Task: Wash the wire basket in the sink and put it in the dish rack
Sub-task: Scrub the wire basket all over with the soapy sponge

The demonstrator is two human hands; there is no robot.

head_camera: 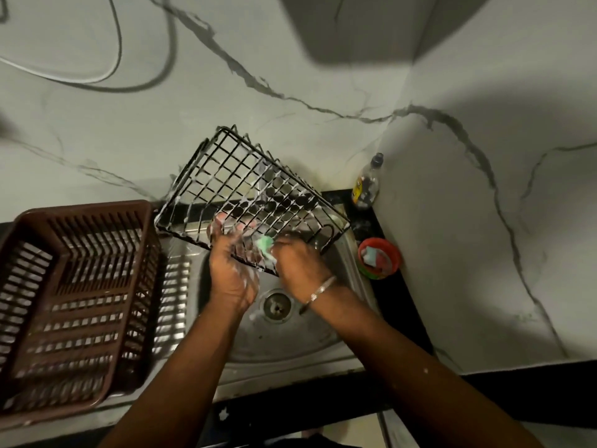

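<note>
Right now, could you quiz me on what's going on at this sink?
1. True or false: the basket sits in the rack.
2. Which hand holds the green sponge? A. left B. right
3. Fill in: the rack stands on the ____ side of the sink.
Key: 1 false, it is held over the sink. 2 B, the right hand; the left hand grips the basket. 3 left.

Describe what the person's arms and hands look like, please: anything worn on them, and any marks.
Both forearms are bare: no sleeves and no gloves show. The left hand and the right hand carry white soap foam on the fingers. A thin silver bangle circles the right wrist. A few small white specks sit on the right forearm.
</note>
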